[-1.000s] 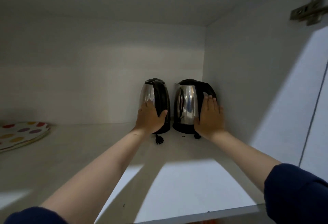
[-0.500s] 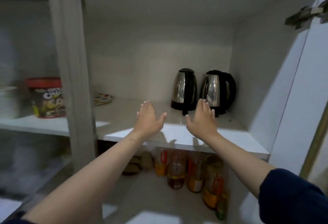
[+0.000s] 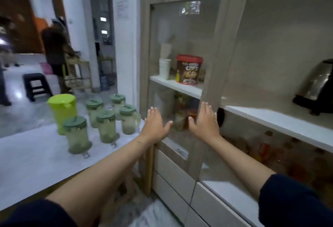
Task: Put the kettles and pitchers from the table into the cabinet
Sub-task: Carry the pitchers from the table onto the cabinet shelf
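Both hands have left the kettle (image 3: 317,88); fingers spread, empty. Pitchers (image 3: 106,126) stand on the desk (image 3: 36,162) at nine o'clock, nearer the left hand (image 3: 154,125) than the right hand (image 3: 205,121).

Steel kettle (image 3: 317,88) upright on the white cabinet shelf (image 3: 277,120), lime pitcher (image 3: 63,110) and five green-lidded clear pitchers (image 3: 106,126) standing on the table (image 3: 32,162).

Red-lidded chocolate tub (image 3: 189,70) sitting behind glass at twelve o'clock, white cups (image 3: 164,67) stacking beside it, black stool (image 3: 37,85) standing at ten o'clock
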The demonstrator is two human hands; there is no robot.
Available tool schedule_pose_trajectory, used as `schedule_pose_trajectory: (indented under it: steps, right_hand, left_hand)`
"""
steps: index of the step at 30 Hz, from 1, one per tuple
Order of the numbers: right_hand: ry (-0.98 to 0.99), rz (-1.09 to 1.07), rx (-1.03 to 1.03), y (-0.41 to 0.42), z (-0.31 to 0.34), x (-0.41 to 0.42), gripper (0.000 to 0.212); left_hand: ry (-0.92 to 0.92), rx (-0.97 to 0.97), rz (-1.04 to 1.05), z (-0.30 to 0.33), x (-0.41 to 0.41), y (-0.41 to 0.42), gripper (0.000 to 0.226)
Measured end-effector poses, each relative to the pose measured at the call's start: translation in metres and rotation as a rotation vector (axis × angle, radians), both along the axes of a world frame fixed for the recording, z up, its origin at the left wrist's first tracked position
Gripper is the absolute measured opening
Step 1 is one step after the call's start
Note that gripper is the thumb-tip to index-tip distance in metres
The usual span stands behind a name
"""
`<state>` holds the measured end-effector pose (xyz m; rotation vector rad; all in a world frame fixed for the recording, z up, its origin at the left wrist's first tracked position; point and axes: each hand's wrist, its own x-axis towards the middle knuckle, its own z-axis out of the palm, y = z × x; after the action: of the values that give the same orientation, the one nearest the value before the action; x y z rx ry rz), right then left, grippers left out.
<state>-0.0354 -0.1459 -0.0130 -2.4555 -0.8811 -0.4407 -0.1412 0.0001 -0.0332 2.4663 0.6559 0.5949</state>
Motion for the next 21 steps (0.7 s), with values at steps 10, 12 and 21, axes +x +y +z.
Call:
schedule_pose_trajectory:
  steps: [10,12,21]
  right_hand:
    - [0.256,0.409,0.039,0.249,-0.075,-0.134,0.070]
    - [0.331,0.437,0.029,0.281,-0.095,-0.154,0.069]
    - [0.628,0.323,0.069,0.358,-0.174,-0.155,0.066]
  left_hand:
    - [0.018,-0.075,0.432,-0.047,-0.189,0.201,0.038]
    - [0.032,-0.098,0.461,-0.061,-0.213,0.230,0.040]
    - [0.047,-0.336,0.526,-0.133,-0.200,0.283,0.049]
